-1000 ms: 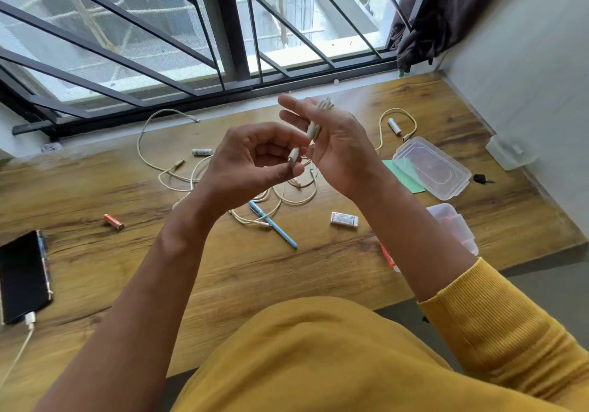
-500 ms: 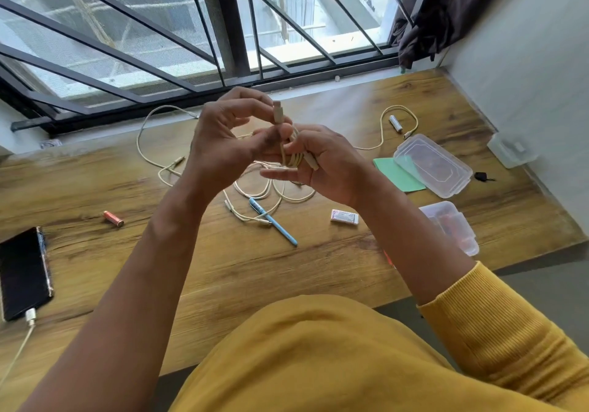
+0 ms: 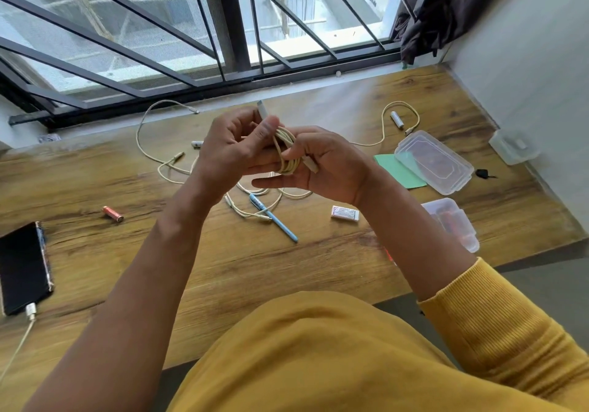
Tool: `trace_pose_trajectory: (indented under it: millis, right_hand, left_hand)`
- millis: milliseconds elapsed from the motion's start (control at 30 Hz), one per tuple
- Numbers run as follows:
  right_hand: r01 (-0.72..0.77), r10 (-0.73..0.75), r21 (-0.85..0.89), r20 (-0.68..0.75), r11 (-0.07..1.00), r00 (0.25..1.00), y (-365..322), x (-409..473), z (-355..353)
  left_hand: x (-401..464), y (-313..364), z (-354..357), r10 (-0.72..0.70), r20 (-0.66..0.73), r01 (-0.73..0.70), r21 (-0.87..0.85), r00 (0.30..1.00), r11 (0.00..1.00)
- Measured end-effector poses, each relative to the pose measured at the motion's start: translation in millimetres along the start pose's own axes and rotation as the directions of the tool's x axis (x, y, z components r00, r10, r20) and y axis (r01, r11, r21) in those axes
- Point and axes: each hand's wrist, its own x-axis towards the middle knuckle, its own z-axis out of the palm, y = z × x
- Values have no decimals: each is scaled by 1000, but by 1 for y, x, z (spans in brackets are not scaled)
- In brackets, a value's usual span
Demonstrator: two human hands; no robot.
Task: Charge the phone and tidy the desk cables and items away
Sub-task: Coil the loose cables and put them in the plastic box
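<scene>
Cream charging cable getting coiled up, held above the wooden desk.

Right hand wears the loops round its fingers as a spool; left hand pinches the plug end to tuck it. Black phone sits plugged in at far left.

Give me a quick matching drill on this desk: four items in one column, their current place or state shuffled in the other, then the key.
Items:
1. phone
2. coiled cable
3. blue pen
4. orange battery

Places or states:
A. lying alone on bare wood, left of the arms
B. wound in loops around the right hand fingers, end pinched by the left hand
C. at the desk's left edge, charger plugged in
D. lying among loose cables below the hands

Pairs: 1-C, 2-B, 3-D, 4-A
</scene>
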Motion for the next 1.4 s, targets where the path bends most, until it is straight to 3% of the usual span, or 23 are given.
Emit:
trace_pose_trajectory:
  millis: [100, 233, 400, 567, 700, 833, 1067, 1167, 1300, 1400]
  right_hand:
    - [47, -43, 37, -107, 998, 993, 10, 6, 2]
    - [117, -105, 38, -233, 992, 967, 16, 11, 8]
    - [135, -135, -17, -228, 991, 964, 13, 6, 10]
    - [116, -147, -151, -216, 982, 965, 12, 2, 11]
    - [101, -146, -196, -235, 975, 961, 11, 3, 17]
    - [93, -115, -108, -211, 990, 971, 6, 3, 21]
    - [83, -68, 61, -225, 995, 972, 7, 7, 20]
    - [77, -58, 100, -178, 992, 982, 9, 8, 18]
    - [81, -60, 202, -106, 976, 993, 11, 7, 14]
    - [30, -18, 174, -70, 984, 997, 7, 5, 13]
  left_hand:
    - [1, -4, 6, 36, -78, -23, 173, 996, 985]
    - [1, -8, 12, 44, -143, -16, 192, 989, 981]
    - [0, -8, 15, 1, -179, 18, 104, 984, 994]
    - [0, -4, 11, -121, -60, 114, -118, 991, 987]
    - [2, -1, 2, -201, 77, 211, -171, 977, 962]
    - [-3, 1, 11, -196, 132, 217, -170, 972, 961]
    - [-10, -1, 41, -203, -36, 176, -367, 979, 913]
    - [-12, -2, 46, -239, -39, 201, -422, 970, 884]
    - [-10, -8, 36, -230, -7, 213, -355, 973, 910]
    - [-8, -10, 27, -210, -82, 180, -280, 974, 943]
